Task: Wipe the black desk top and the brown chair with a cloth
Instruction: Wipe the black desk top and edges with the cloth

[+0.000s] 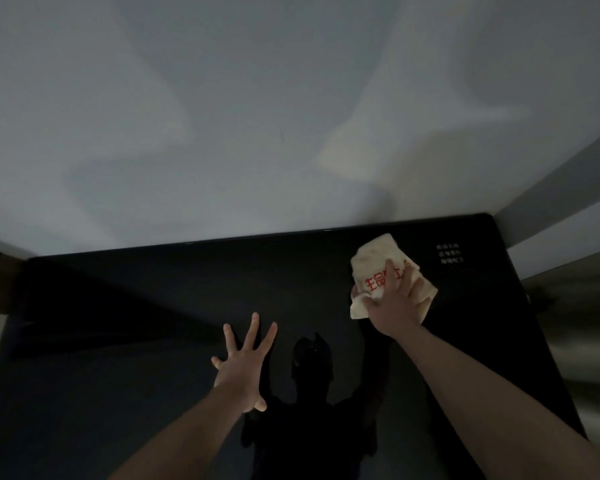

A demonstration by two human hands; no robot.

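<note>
Near the desk's far right corner, the right hand (394,299) presses a cream cloth (374,271) onto the black desk top (136,306).

Its fingers lie spread over the crumpled cloth, which carries red printed characters and sits just short of the far edge, beside small pale lettering (450,254) on the surface. Toward the middle of the desk, the left hand (245,368) rests flat, fingers straight and fanned wide, holding nothing. A pale wall (257,116) rises behind the far edge.
</note>
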